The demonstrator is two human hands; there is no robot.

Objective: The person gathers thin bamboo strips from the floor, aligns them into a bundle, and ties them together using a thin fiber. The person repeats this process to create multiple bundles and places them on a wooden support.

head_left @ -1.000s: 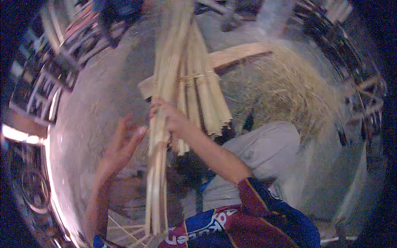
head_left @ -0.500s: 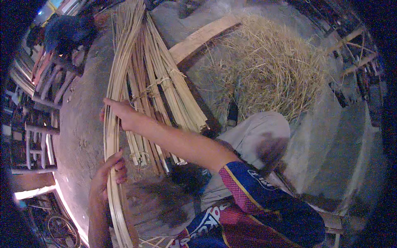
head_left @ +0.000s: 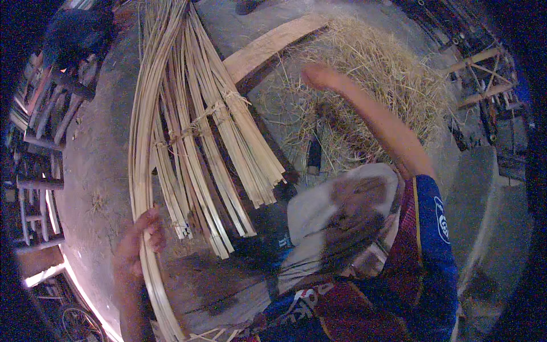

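Grey floor (head_left: 91, 165) spreads beneath everything. Dry straw (head_left: 382, 80) lies heaped on it at the upper right. Left of the straw, tied bundles (head_left: 250, 148) of pale strips fan out side by side, cut ends toward the lower edge. Along their left side runs the long bunch (head_left: 140, 142) — bowed outward, reaching from the top of the view to the bottom. A plank (head_left: 273, 48) slants from beside the bundles up to the straw. The right hand (head_left: 318, 77) is at the straw's edge, near the plank; it blurs — I cannot tell how its fingers stand or whether they hold anything. The left hand (head_left: 141, 236) curls its fingers around the long bunch's lower part. Thin ties (head_left: 216, 106) cross the bundles.
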